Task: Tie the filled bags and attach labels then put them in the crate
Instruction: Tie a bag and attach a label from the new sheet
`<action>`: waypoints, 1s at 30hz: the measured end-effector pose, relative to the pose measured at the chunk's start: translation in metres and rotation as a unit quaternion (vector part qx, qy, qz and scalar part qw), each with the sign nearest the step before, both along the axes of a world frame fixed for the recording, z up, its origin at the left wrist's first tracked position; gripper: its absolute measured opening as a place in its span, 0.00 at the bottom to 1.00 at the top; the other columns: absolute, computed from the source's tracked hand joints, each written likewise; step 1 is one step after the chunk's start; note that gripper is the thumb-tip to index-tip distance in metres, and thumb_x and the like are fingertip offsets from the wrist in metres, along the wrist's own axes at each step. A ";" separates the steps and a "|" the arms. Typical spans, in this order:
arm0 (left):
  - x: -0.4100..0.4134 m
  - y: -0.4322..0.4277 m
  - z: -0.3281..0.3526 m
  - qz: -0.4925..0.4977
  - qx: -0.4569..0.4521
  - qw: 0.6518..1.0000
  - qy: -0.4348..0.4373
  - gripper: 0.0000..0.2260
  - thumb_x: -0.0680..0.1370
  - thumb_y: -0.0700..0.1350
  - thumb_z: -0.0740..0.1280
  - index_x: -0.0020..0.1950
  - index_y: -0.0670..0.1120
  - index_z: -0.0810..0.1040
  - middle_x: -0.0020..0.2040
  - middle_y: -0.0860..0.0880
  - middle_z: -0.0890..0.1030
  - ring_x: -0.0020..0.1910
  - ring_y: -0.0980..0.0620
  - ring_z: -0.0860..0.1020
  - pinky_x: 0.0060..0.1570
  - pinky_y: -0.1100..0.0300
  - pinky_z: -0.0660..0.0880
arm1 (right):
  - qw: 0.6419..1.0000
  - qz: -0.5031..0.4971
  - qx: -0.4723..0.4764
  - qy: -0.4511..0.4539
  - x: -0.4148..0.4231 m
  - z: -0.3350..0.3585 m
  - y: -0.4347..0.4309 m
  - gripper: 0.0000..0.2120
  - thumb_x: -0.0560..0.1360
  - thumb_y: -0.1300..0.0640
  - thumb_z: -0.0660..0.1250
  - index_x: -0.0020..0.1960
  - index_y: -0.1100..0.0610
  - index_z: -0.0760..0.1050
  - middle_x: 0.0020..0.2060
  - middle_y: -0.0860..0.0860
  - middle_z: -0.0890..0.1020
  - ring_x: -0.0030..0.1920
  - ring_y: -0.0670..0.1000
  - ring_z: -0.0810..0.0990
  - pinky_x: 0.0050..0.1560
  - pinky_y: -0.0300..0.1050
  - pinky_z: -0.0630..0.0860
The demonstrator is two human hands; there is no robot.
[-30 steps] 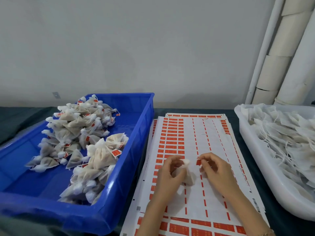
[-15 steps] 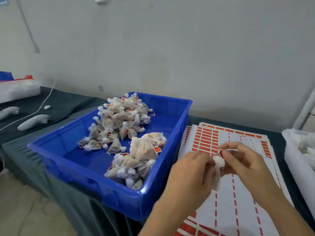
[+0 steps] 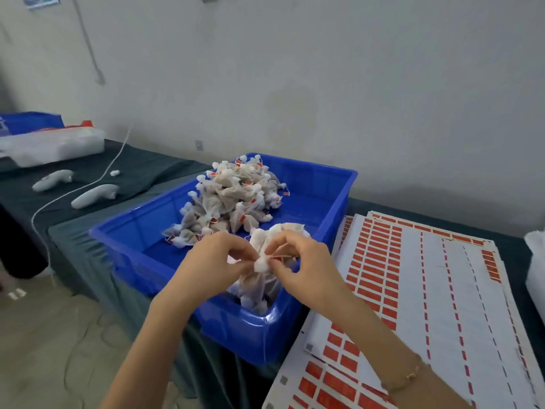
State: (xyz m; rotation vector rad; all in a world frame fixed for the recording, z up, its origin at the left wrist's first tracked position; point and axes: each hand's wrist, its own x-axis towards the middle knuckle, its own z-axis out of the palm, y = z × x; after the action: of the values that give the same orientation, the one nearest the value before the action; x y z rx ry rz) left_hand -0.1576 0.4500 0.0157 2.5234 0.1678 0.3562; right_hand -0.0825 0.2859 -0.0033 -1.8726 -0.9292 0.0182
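Over the near right corner of the blue crate [image 3: 250, 335], both hands now hold the small filled bag [image 3: 260, 265] up between them. A second ago they were working above the label sheet [image 3: 427, 290]; since then they have swung left, so the bag now hangs over the crate rather than the paper. The left hand [image 3: 218, 261] pinches the gathered neck with thumb and curled fingers. The right hand [image 3: 303, 267] pinches the other side, where a thin string shows. I can't make out for certain whether a red label is on it. To my eye the tying is about finished and the drop into the crate is next.

A big pile of finished bags [image 3: 233, 199] fills the far half of the crate, and a smaller heap lies right under the hands, so the new one would land on top. Nothing blocks the way down. A white tray [image 3: 535, 261] sits at the far right edge, and two white handheld devices [image 3: 94, 196] lie on the dark cloth to the left.
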 end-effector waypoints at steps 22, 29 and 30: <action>0.046 -0.271 -0.019 -0.357 -0.130 0.922 -0.067 0.08 0.77 0.46 0.67 0.50 0.60 0.80 0.48 0.64 0.78 0.51 0.67 0.74 0.51 0.72 0.72 | 0.937 -0.336 -0.093 -0.035 -0.036 -0.005 -0.261 0.15 0.70 0.64 0.68 0.47 0.44 0.80 0.40 0.38 0.83 0.43 0.41 0.81 0.43 0.33 0.74; 0.083 -0.368 -0.036 -0.426 -0.082 0.898 -0.070 0.10 0.79 0.39 0.63 0.54 0.49 0.82 0.53 0.53 0.80 0.50 0.58 0.75 0.53 0.68 0.71 | 0.852 -0.497 -0.165 0.024 -0.037 -0.012 -0.374 0.06 0.72 0.58 0.72 0.46 0.47 0.82 0.38 0.41 0.83 0.37 0.39 0.80 0.40 0.33 0.75; 0.087 -0.375 -0.036 -0.443 -0.053 0.893 -0.060 0.10 0.79 0.39 0.63 0.55 0.48 0.82 0.54 0.52 0.80 0.53 0.56 0.75 0.55 0.65 0.71 | 0.856 -0.480 -0.186 0.055 -0.039 -0.013 -0.382 0.05 0.72 0.56 0.72 0.45 0.45 0.81 0.38 0.41 0.83 0.38 0.39 0.80 0.41 0.35 0.75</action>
State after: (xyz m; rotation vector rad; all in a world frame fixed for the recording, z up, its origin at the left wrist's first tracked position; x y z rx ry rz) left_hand -0.0701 0.0752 -0.0199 2.1772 -0.9561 0.1137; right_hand -0.1211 -0.0963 -0.0161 -2.4833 0.1882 -0.3183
